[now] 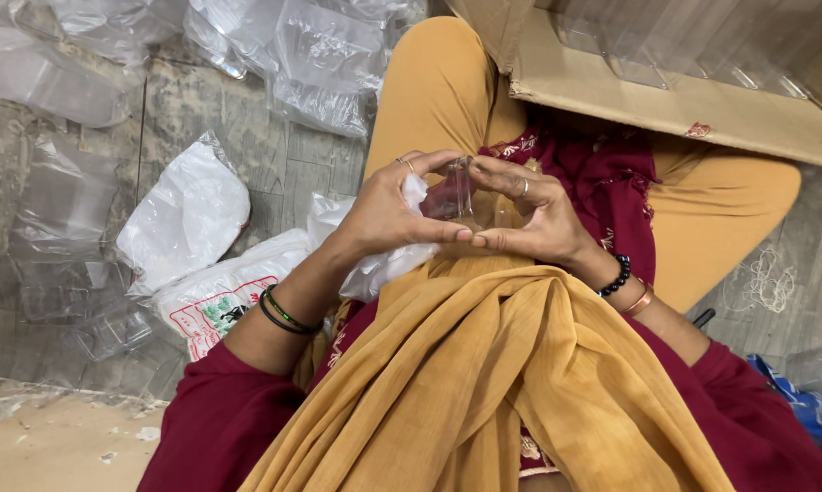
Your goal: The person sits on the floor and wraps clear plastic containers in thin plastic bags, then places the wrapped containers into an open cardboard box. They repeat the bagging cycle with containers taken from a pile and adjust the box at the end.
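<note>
Head view: with both your left hand (388,214) and right hand (529,219) gripping the small clear plastic container (454,193), keep fingertips at its edges, thumbs braced beneath

Left hand (388,211) and right hand (534,214) met above the lap, fingertips touching, thumbs pressed together below. Fingers curled inward on both. Forearms angled in from either side, wrists slightly bent, elbows spread wide.
</note>
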A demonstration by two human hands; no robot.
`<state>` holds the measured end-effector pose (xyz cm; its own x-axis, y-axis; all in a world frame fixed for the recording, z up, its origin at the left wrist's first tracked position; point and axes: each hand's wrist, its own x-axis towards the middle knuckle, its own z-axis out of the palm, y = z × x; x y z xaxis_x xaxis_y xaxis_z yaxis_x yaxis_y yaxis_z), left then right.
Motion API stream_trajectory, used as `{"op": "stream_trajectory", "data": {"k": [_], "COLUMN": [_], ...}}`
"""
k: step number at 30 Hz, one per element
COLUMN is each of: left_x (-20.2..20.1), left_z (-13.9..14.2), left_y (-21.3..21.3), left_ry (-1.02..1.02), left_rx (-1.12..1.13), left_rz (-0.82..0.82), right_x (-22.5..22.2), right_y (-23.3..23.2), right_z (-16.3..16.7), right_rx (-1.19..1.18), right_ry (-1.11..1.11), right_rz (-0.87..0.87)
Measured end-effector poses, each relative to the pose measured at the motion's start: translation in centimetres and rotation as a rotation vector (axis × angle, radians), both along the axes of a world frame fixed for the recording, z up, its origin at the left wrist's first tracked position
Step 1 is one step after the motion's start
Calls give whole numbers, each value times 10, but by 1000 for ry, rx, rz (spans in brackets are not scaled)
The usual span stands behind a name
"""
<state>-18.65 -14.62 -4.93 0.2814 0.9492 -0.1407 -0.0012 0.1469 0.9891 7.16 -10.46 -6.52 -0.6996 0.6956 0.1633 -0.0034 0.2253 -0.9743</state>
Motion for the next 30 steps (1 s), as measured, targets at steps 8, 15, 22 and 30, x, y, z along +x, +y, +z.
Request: {"op": "stream_trajectory", "data": {"k": [8, 15, 22, 30], "left_x": [-4, 4, -13, 15], "left_z": [1, -8, 0, 9], "left_y": [7, 19, 39, 76], "left_ry": [302, 111, 67, -209], "left_rx": [98, -36, 115, 145], "left_rz": [-52, -26, -100, -477], "right_x": [3, -7, 21, 57], "right_y": [8, 11, 17, 20], "right_z": [-8, -6, 31, 12], "right_rx": [59, -202, -404, -630], "right_ry": [-140, -103, -85, 67], "right_rz": [-41, -66, 27, 189]}}
